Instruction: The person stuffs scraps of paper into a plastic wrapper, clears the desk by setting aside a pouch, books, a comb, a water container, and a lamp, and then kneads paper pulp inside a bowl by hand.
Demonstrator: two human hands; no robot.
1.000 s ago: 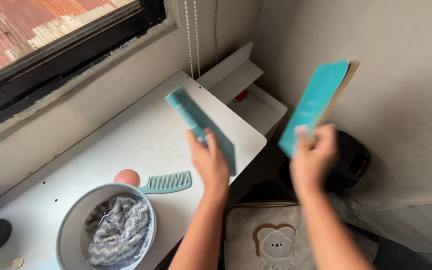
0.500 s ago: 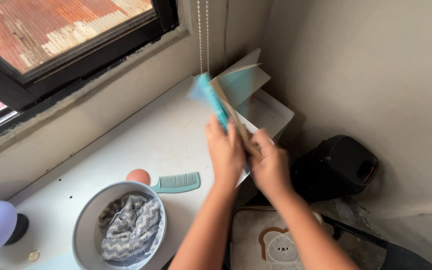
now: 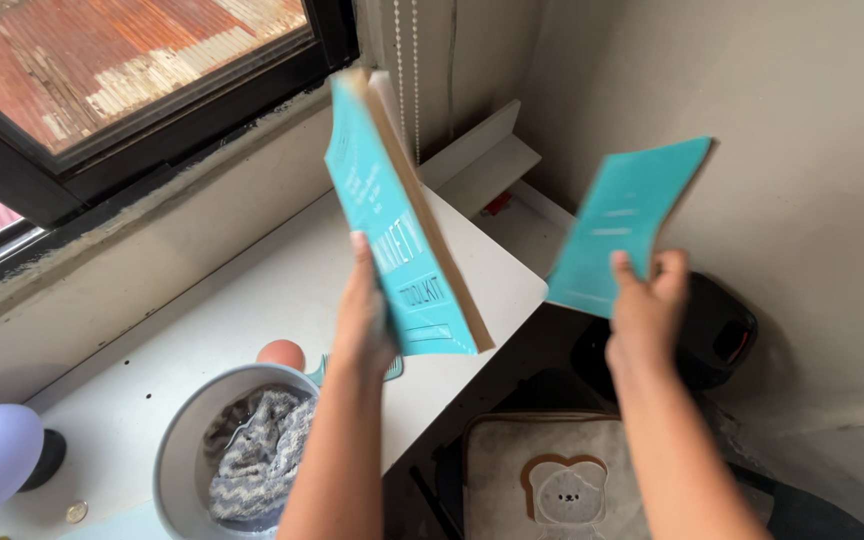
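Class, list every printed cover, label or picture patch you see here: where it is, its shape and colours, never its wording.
Larger teal book: raised in left hand, rectangular, white lettering, tan page edges.
Smaller teal book: raised in right hand, rectangular, blurred pale marks.
Bag patch: on beige bag below, toast-shaped, brown outline, cartoon face.

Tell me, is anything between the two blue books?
No. The left hand holds one book over the table; the right hand holds the other book apart. Only open air shows between them.
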